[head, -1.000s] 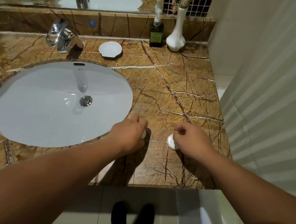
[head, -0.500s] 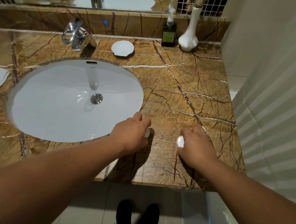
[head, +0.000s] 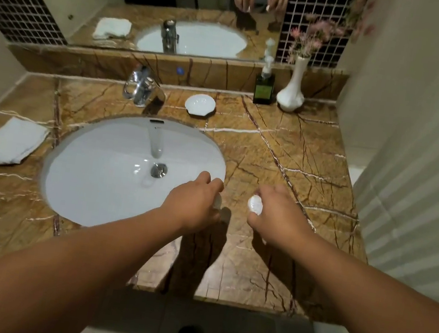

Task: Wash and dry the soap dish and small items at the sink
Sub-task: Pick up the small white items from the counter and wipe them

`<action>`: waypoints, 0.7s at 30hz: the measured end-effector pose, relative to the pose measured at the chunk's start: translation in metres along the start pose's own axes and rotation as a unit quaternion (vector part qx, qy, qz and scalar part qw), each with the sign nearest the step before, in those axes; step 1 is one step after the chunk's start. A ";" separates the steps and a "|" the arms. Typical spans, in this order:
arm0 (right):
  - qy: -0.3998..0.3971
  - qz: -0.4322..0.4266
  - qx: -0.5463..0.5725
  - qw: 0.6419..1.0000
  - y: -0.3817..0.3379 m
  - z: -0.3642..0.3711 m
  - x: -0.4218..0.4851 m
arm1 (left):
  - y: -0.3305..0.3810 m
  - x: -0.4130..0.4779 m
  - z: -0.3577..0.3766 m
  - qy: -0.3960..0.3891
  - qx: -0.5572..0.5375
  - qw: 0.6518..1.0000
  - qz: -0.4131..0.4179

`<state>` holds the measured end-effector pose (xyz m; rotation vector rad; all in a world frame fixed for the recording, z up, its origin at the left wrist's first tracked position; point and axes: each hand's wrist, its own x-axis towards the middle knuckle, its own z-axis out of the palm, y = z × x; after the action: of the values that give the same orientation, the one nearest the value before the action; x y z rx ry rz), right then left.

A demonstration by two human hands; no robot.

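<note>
White small item pinched in right hand, above the bench just right of the sink. Left hand closed on a second white piece, mostly hidden. Soap dish sits by the tap, untouched. No water visibly running; washing and drying look still ahead. Count: two small items, one dish, one folded towel.

Both bare forearms reached up from the lower corners of the frame toward its centre. The left hand was curled, knuckles up; the right hand pinched a small white rounded piece.
</note>
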<state>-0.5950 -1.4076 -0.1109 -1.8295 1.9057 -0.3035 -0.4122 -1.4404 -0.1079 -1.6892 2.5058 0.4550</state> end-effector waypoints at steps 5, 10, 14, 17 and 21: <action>0.010 -0.034 0.013 0.999 -0.031 -0.010 0.024 | -0.020 0.008 -0.027 0.036 0.008 0.999 -0.017; 0.013 -0.042 0.014 0.999 -0.057 -0.013 0.056 | -0.047 0.027 -0.043 0.049 0.003 0.998 -0.026; 0.014 -0.030 0.012 0.999 -0.079 -0.014 0.086 | -0.076 0.052 -0.053 0.049 0.003 0.999 -0.015; 0.011 -0.020 0.004 1.000 -0.098 -0.013 0.113 | -0.101 0.075 -0.064 0.045 0.002 0.999 0.002; 0.019 -0.006 -0.003 1.000 -0.126 -0.011 0.145 | -0.131 0.102 -0.079 0.044 0.004 0.999 0.026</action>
<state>-0.4885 -1.5621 -0.0679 -1.8521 1.9227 -0.3400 -0.3241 -1.6002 -0.0823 -1.6795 2.6144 0.3816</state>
